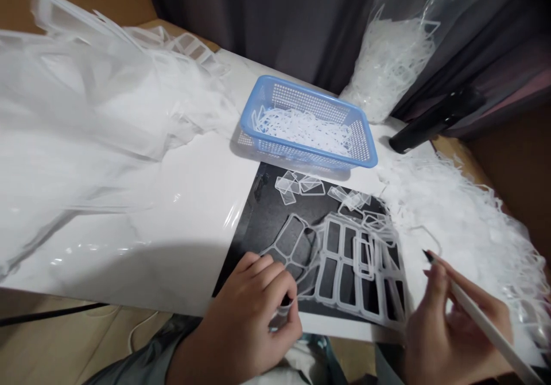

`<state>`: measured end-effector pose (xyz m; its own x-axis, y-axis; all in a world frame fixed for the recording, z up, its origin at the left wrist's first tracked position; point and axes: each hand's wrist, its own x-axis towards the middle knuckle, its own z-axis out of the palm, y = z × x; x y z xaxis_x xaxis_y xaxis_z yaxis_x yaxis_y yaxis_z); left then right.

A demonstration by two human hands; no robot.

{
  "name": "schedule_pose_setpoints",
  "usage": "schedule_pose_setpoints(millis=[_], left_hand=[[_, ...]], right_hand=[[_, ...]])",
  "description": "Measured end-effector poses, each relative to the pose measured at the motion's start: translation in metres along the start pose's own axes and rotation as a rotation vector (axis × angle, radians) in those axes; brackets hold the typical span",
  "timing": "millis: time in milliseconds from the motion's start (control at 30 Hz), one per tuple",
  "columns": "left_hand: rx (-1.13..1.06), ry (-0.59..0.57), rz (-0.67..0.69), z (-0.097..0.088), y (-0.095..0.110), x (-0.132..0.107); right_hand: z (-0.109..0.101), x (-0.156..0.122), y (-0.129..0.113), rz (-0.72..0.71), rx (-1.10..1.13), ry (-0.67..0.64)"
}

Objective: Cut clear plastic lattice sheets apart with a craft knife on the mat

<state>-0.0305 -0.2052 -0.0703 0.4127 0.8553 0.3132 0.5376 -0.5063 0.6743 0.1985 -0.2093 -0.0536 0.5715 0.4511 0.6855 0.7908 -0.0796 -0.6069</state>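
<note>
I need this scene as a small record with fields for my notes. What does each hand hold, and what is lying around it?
Left hand: pinches a small clear plastic piece
Right hand: holds a white pen-like tool, dark tip
Under hands: black mat
On mat: translucent plastic lattice, loose small frames
Behind mat: blue perforated basket holding white plastic scraps
</note>
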Motion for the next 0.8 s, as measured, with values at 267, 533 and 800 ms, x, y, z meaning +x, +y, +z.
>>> schedule_pose_setpoints(millis=[267, 533, 800], left_hand=[[0.068, 0.053, 0.04, 0.0, 0.003, 0.003], [0.242, 0.077, 0.125, -0.002, 0.004, 0.001], [0.241, -0.013, 0.229, 0.0, -0.003, -0.006]], right_hand=[[-0.021, -0.012, 0.0, -0.23, 0.007, -0.497], [-0.029, -0.029, -0.011, -0.356, 0.354, -0.911], [-0.026, -0.03, -0.01, -0.358, 0.375, -0.934]])
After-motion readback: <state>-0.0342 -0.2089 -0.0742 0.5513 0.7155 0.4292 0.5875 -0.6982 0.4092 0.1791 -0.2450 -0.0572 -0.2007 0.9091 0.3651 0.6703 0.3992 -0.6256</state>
